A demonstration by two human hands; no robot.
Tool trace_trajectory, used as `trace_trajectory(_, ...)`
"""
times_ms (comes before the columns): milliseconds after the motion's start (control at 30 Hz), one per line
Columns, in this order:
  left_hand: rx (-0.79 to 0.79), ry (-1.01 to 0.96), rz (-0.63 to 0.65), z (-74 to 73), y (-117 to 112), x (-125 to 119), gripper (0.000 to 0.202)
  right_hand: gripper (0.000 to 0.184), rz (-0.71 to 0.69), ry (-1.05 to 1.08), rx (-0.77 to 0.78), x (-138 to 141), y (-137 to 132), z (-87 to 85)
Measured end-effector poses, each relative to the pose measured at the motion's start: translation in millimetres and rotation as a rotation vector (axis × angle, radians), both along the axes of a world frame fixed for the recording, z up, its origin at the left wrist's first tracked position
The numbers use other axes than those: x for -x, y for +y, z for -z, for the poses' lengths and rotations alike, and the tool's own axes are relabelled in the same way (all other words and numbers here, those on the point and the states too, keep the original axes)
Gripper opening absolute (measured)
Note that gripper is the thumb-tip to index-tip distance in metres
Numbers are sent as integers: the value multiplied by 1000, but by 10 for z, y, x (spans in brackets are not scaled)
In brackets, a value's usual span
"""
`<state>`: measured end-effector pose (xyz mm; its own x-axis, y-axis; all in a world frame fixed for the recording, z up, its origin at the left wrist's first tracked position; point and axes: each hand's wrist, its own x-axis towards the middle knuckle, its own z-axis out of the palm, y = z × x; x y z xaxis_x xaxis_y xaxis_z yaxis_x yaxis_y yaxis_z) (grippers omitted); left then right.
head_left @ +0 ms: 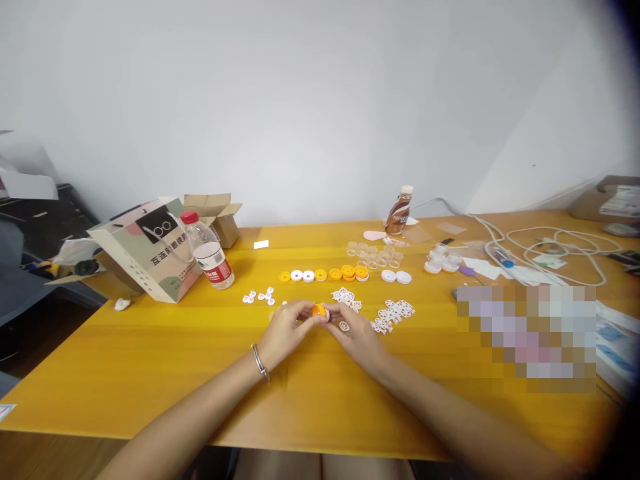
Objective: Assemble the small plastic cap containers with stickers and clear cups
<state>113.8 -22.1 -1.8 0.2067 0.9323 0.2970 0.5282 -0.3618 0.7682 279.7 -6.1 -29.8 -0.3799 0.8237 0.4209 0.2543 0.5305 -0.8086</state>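
Observation:
Above the table's middle, my left hand [286, 331] and my right hand [361, 335] meet around a small round orange-and-white plastic piece [319, 311]. The fingers of both hands are closed on it, and they cover part of it. Just beyond them lies a row of orange and white round plastic rings [321, 275]. White openwork plastic discs [399, 310] are heaped past my right hand, with a single white disc [344, 326] close to its fingers. Small white plastic parts [251, 296] lie scattered beyond my left hand.
Clear rings [376, 256] and two white caps [403, 277] sit farther back. A water bottle [210, 257], paper bag [160, 253] and cardboard box [223, 223] stand left. At the back is a brown drink bottle [399, 212]; white cables [555, 243] spread right.

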Motion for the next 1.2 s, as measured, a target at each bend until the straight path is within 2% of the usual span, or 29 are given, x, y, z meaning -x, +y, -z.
trace_trajectory(233, -38, 43, 13, -49, -42, 14, 27, 23, 16, -45, -64, -17, -40, -27)
trace_trajectory(433, 72, -20, -37, 7, -36, 11, 32, 26, 44, -78, -118, -2, -57, 12)
trace_trajectory(567, 77, -17, -59, 9, -44, -2, 32, 25, 46, -87, -137, -7, -56, 28)
trace_trajectory(767, 16, 11, 2, -30, -87, -20, 26, 21, 2, -22, -34, -16, -59, -25)
trace_trajectory(933, 1, -27, -17, 52, -67, -14, 21, 18, -23, 36, 59, 44, -72, -18)
trace_trajectory(1033, -20, -6, -17, 79, -35, 0, 21, 22, -125, 39, 135, -2, -4, -66)
trace_trajectory(1133, -52, 120, 12, 45, -27, 24, 21, 35, -250, -13, 210, -186, 175, -185)
trace_trajectory(1200, -75, 258, 93, 7, -47, 32, 17, 31, -104, -2, 196, -350, 326, -259)
